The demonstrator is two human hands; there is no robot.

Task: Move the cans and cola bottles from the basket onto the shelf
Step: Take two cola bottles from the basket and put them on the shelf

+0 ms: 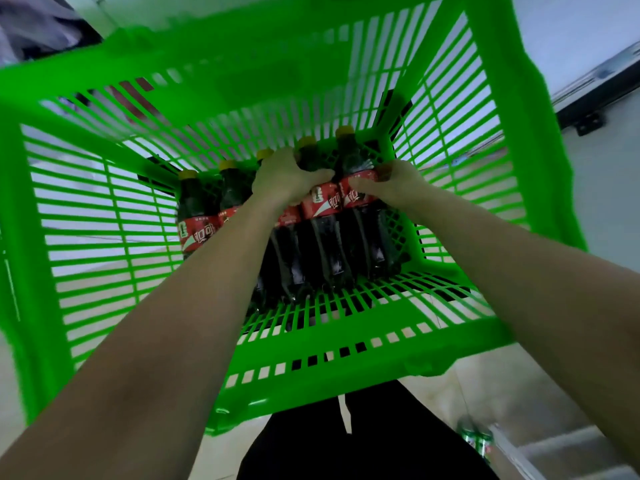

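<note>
Hands reach deep into the green basket: left hand and right hand each apparently clasp cola bottles at twelve o'clock, ready for lifting out.

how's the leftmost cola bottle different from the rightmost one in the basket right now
The leftmost cola bottle lies untouched, its red label in full view; the rightmost cola bottle is gripped at the label by the right hand, which partly covers it. The leftmost lies apart from both hands, while the left hand grips bottles nearer the rightmost. Both have yellow caps and dark cola, and lie in the green basket.
</note>
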